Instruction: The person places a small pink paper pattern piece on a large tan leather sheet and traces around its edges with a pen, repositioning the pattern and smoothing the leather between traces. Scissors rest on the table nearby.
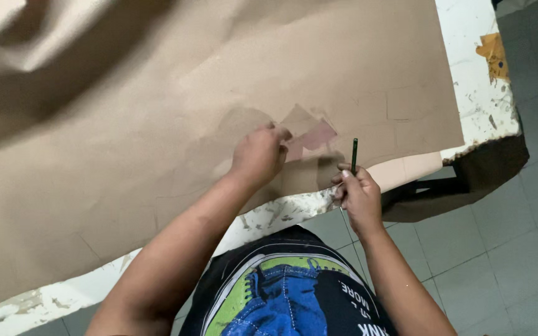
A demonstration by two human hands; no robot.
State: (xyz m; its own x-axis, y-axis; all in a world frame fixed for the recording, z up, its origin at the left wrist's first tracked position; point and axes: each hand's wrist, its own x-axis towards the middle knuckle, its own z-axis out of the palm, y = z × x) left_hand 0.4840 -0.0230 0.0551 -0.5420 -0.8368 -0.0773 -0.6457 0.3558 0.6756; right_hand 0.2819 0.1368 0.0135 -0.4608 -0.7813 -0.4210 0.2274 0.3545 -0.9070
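Observation:
A big sheet of tan material [157,112] covers most of a white worktable [474,74]. My left hand [258,152] rests on the sheet near the front edge, its fingers pinching a small pinkish pattern piece [314,135] that lies on the material. My right hand [357,194] hovers at the table's front edge, to the right of the left hand, and grips a thin green pencil [354,154] that points up and away from me. Faint drawn outlines show on the sheet to the right.
The table's chipped right edge carries an orange stain [494,55]. A dark brown piece [487,171] hangs below the front right corner. Grey floor tiles [518,249] lie to the right and below. The sheet's far left part is folded up.

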